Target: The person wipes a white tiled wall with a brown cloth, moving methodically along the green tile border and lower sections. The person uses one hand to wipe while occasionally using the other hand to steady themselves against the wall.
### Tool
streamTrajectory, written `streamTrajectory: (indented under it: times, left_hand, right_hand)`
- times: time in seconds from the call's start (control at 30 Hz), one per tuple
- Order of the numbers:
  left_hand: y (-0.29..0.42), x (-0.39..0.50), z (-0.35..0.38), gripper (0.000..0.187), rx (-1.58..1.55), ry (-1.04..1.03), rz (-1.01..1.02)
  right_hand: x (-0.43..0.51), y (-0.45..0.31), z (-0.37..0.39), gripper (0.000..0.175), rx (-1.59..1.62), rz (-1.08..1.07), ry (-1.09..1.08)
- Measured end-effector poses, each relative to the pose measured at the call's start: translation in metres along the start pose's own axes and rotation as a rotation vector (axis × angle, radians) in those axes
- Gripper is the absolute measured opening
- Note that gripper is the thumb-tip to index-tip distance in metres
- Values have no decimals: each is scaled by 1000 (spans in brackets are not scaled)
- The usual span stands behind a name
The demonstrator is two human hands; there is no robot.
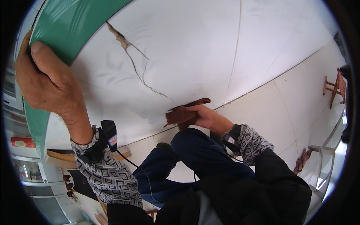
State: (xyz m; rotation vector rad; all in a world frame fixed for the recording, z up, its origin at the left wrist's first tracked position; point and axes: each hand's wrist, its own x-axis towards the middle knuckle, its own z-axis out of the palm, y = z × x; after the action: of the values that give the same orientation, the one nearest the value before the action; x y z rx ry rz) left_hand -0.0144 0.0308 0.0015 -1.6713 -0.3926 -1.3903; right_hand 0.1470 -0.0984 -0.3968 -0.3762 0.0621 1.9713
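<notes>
With fingers behind and thumb in front, my left hand grips the edge of a green band that borders a white tiled surface. My right hand holds a crumpled brown cloth low against the white surface, just above my knee. A jagged crack with a broken brown gap at its top runs down the white surface towards the cloth. Faint grey leaf patterns show around the crack. Black devices with cables are strapped on both wrists over patterned sleeves.
A wooden stool stands far right. Below it, another brown cloth hangs near a metal frame. At the left are a red package, glass-fronted cabinets, a wooden piece and a dark mat. Pale floor tiles lie at the right.
</notes>
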Motion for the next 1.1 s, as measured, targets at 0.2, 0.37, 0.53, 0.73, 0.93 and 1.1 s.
streamTrajectory:
  times: [0.2, 0.37, 0.53, 0.73, 0.93, 1.1]
  left_hand:
    - [-2, -2, -3, 30, 8, -76, -77]
    - [-29, -10, 1, 34, -27, -45, -74]
    - [-49, -25, -11, 29, 94, -183, -100]
    - [-45, -31, -25, 29, 103, -193, -129]
    - [-36, -27, -30, 28, 108, -192, -135]
    - [-29, -26, -33, 28, 97, -188, -142]
  right_hand:
    - [26, 22, -7, 42, 49, -71, 163]
    - [26, 3, -112, 41, -348, -293, 209]
    - [-41, -57, -250, 52, -1285, -652, 246]
    - [-104, -156, -355, 39, -1767, -862, 886]
    - [-102, -168, -359, 36, -1760, -878, 909]
    - [-13, -83, -348, 36, -1378, -800, 683]
